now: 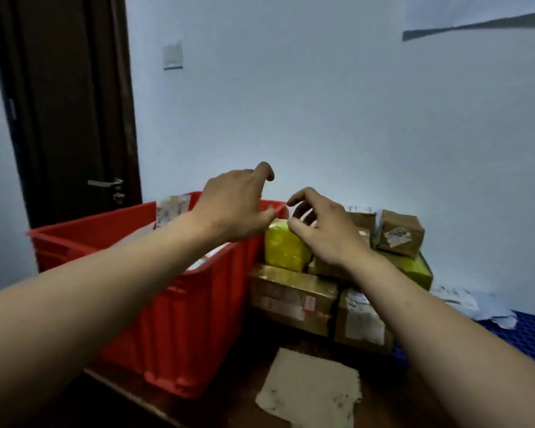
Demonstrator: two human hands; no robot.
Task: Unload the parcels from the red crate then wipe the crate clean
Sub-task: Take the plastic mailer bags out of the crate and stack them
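Observation:
The red crate [179, 316] stands on a dark table at the left, with a labelled parcel [172, 208] sticking up at its far side and pale parcels partly visible inside. My left hand [232, 205] hovers above the crate's right rim, fingers loosely curled, holding nothing. My right hand [325, 230] hovers over a yellow parcel [286, 250] on the stack right of the crate, fingers spread and bent, empty. Brown cardboard parcels [291, 296] lie stacked below and beside the yellow one.
A beige cloth [311, 389] lies on the table in front. A blue plastic pallet [519, 332] with white bags sits at the right. A dark door [71, 112] stands behind the crate; a pale wall lies ahead.

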